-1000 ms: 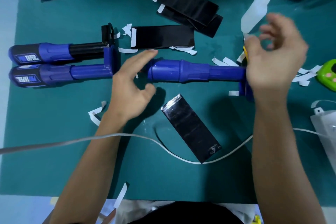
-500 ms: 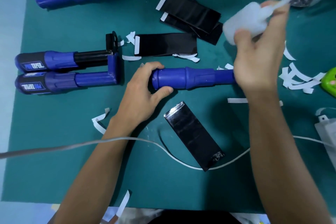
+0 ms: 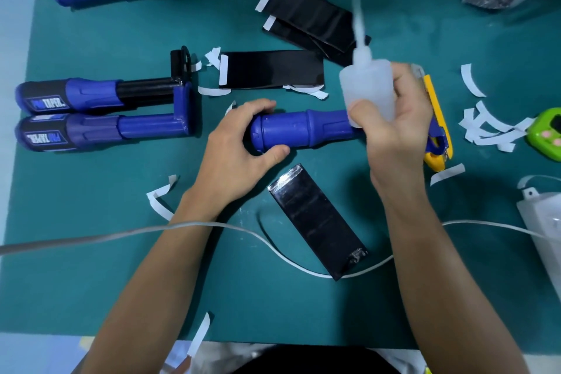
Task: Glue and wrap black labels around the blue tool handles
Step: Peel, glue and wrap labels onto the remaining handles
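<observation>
Green tabletop point(image 3: 91, 237), seen from above. We grasp the butt end of the blue handle point(image 3: 297, 130) with the curled fingers of our left hand point(image 3: 239, 155); the handle lies flat. Our right hand point(image 3: 394, 124) clasps a translucent glue bottle point(image 3: 367, 85), its blurred nozzle pointing away from us, over the handle's narrow end. One black label point(image 3: 315, 225) lies just nearer to us than both hands; a second label point(image 3: 273, 70) lies just beyond the left fingers. Two labelled tools point(image 3: 100, 112) rest well to their left.
</observation>
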